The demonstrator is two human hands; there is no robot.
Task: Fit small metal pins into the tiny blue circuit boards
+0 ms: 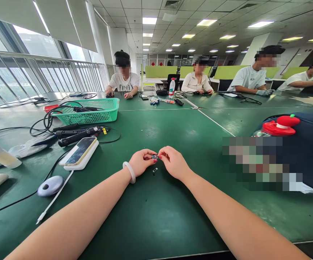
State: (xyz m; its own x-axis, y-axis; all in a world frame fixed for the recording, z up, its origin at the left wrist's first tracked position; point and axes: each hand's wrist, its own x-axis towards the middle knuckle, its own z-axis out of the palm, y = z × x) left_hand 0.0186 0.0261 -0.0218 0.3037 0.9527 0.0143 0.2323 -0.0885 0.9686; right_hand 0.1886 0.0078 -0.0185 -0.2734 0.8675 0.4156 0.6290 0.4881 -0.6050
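Note:
A small dark part with metallic bits [155, 157], perhaps a little circuit board, is held up just above the green table [162, 216]. My left hand [141, 162], with a pale bangle at the wrist, pinches its left end between thumb and fingers. At the other end, the fingertips of my right hand [172, 162] close on the same part. Its exact kind is too small to make out, and the fingers cover some of it. Just below, a small silver rectangular piece [155, 169] lies on the table beside a tiny black bit [153, 174].
Left of my arms lie a phone [81, 150] on a white power bank, a lilac round device [50, 186], black handheld tools [77, 136] and cables. Behind them stands a green basket [91, 116]. A dark bag [308, 151] sits at right. Several people work across the table.

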